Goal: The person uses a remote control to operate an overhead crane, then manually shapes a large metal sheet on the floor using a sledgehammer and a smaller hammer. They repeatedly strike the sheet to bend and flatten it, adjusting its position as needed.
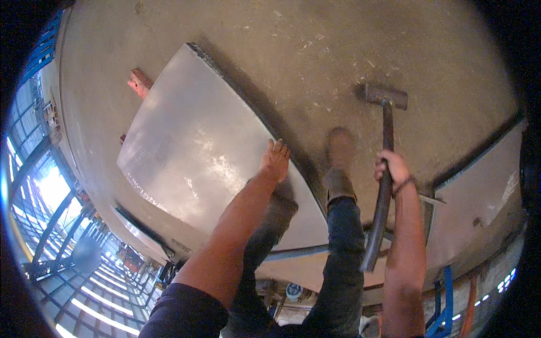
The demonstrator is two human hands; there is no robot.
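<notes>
A large grey metal plate [186, 129] with cut edges lies before me, raised off the floor on its far left side. My left hand [276, 160] rests on its right edge, fingers stretched toward the rim. In my right hand [393, 167] is a sledgehammer [387, 127], gripped around the middle of its dark handle. The hammer's block head [386, 96] points away from me, and the handle's end reaches back beside my right leg. Whether the head touches the floor I cannot tell.
A reddish block [139, 83] sticks out from under the plate's left edge. My boot [340, 147] stands between plate and hammer. Another metal plate [484, 186] lies at the right. Blue metal supports [445, 298] show at the lower right, and the brownish floor [315, 50] spreads beyond.
</notes>
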